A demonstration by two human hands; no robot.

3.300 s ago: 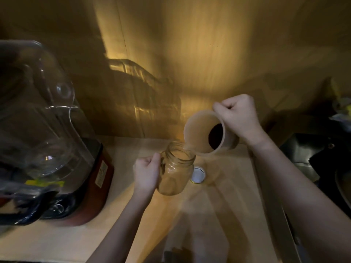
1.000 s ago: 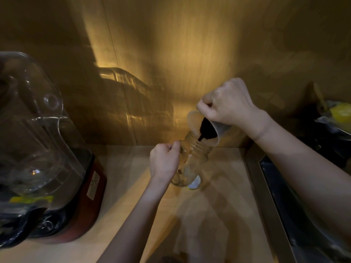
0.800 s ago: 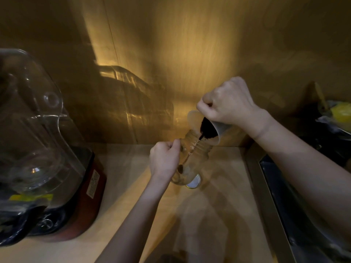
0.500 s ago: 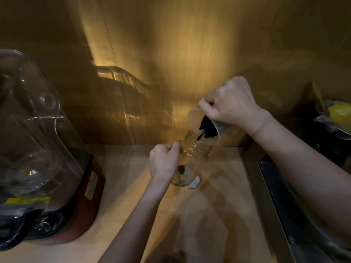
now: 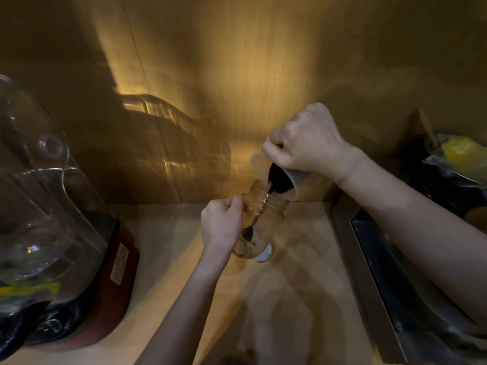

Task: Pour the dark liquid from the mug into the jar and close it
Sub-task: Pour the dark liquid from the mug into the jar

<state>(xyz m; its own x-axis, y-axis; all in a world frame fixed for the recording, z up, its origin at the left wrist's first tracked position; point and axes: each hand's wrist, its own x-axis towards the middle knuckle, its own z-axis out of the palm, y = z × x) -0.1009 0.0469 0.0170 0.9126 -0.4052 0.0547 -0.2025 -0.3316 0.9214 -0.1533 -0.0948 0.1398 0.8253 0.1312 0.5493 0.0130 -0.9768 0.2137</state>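
Fingers of the left hand curl into a closed fist around the left side of the jar; whether they grip a handle or the glass wall itself cannot be told from this angle. At far left, a blender with a clear plastic cover over a red and black base stands on the wooden counter, well apart from the hands. Jar: clear glass, threaded neck, mouth open, tilted so the mouth leans toward the back wall and to the right. Its base is near the counter; contact not confirmed. A small pool of dark liquid sits low in the jar, fed by a thin dark stream running down the inside wall. A round lid, pale top with a metallic rim, lies flat on the counter just beside and partly behind the jar base. Above the jar mouth, the mug, pale in colour, is tipped steeply, rim touching or nearly touching the jar's lip, dark liquid pooled at the lowest edge. Right hand: fingers wrapped tight together over the top of the mug, knuckles up, thumb tucked at the rim. At right, a metal sink edge borders the counter; a yellow object, blurred, sits at far upper right.
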